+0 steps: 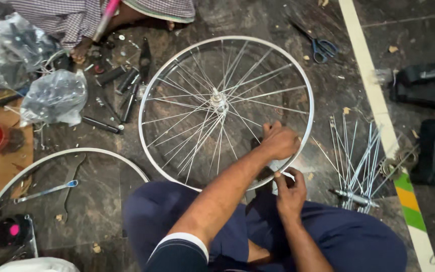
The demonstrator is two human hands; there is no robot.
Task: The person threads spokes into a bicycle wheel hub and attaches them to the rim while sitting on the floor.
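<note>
Right hand (290, 190) pinches a spoke (287, 175) end at the near rim of the spoked wheel (226, 109), fingers closed; left hand (279, 141) fisted on the rim just beyond; wheel lies flat mid-floor (101, 196); loose spokes (358, 161) right; bare rim (51, 157) left; scissors (318, 45) far right.

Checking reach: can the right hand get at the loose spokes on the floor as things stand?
Probably yes. The right hand is at the near edge of the wheel rim, pinching a spoke end, and the loose spokes lie just to its right on open floor. Nothing sits between them, though it would have to let go first.
</note>
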